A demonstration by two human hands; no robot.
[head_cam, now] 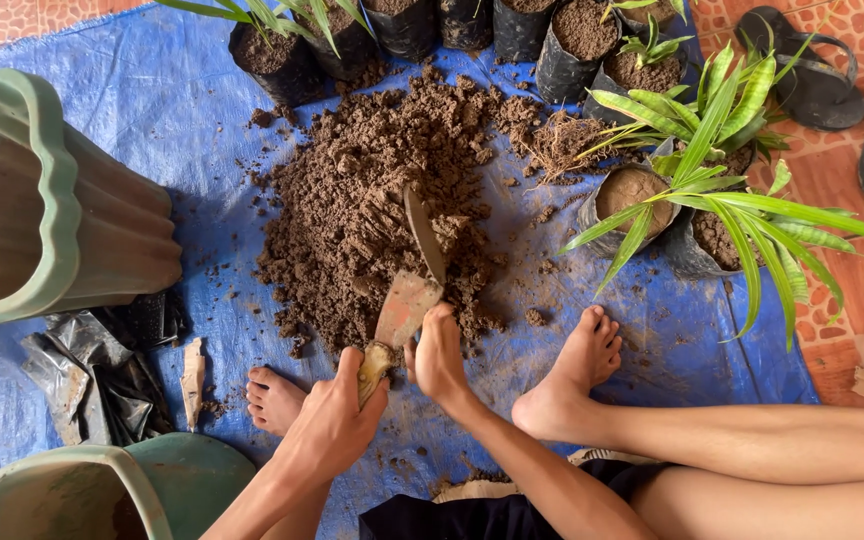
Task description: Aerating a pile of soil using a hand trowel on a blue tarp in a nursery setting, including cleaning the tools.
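While the left hand [330,425] is clenched round the pale handle of a trowel [404,312], the right hand [440,358] rests just beside it w/ fingers laid against the blade's near edge; can't tell if those fingers actually grasp the metal or only press on it. Trowel points far, its worn blade tip touching the near edge of the soil heap [377,195], approx mid-scene. A curved dark shard [425,232] stands in the soil right past the blade. Everything sits on a blue tarp [182,120].

Both bare feet are on the tarp: one [272,398] just left of the left hand, the other [574,375] to the right, legs stretching off right.

Left side: big green ribbed pot [47,205] lying tipped on its side. Near left: another green pot [102,492], only partly in view, plus crumpled black plastic [102,375] between the two. Far edge: row of black grow bags [572,40] filled w/ soil, some w/ green shoots. Right of the heap: leafy green plants [722,150] in bags. Far right, off the tarp on red tile: dark sandals [812,70].
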